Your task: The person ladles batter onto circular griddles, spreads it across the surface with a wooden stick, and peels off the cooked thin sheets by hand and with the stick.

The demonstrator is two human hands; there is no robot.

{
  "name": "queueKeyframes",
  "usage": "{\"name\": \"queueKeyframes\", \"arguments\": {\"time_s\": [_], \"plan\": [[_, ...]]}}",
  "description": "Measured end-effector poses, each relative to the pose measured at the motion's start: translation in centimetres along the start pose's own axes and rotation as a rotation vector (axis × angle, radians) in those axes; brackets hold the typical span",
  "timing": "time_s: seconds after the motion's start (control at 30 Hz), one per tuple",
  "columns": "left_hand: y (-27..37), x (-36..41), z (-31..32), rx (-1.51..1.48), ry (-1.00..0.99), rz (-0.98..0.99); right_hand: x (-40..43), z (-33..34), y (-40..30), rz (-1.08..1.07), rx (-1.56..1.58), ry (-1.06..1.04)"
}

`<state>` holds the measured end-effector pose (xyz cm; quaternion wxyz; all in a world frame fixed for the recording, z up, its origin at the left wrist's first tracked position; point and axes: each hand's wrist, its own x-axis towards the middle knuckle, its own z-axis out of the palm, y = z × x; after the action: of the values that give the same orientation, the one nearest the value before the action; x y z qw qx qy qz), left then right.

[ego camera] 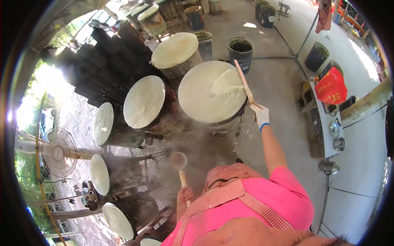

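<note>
My right hand (pixel 260 115), in a white glove with a blue cuff, grips a long wooden stick (pixel 243 78). The stick lies along the right rim of a large round griddle (pixel 203 95) coated with pale batter. Streaks and folds mark the batter's right side. My left hand (pixel 185 195), apparently bare, holds the wooden handle of a round-headed ladle (pixel 178 160) low in front of me, to the left. Steam or smoke blurs the ladle's head, so whether it holds anything cannot be told.
More round pale-topped drums curve away on the left, the nearest top (pixel 144 101) beside dark stacked slabs (pixel 107 58). A dark bucket (pixel 240 50) stands beyond the griddle. To the right is a narrow table (pixel 329 135) with a red bag (pixel 331 86); a fan (pixel 58 152) stands far left.
</note>
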<state>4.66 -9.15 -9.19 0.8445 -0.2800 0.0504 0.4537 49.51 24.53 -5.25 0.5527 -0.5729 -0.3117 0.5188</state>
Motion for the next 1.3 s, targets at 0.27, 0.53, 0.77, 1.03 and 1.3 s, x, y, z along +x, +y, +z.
{"name": "queueKeyframes", "arguments": {"time_s": [0.27,0.53,0.77,1.03,1.3], "plan": [[-2.0,-1.2,5.4,-0.177,0.211,0.195,-5.8,2.2,1.9,-0.023,-0.446,-0.09],[1.3,2.0,6.4,-0.127,0.215,0.143,2.7,1.2,0.8,-0.691,-1.344,-0.012],[6.0,12.9,13.2,0.097,0.168,0.027,-0.2,-4.4,1.2,-0.471,-1.355,0.231],[3.1,26.1,19.5,0.76,0.331,0.324,-7.2,-4.7,3.4,-0.337,-1.433,0.311],[1.8,24.3,18.5,0.557,0.268,0.216,-15.8,4.3,4.3,-0.464,-1.183,0.09]]}}
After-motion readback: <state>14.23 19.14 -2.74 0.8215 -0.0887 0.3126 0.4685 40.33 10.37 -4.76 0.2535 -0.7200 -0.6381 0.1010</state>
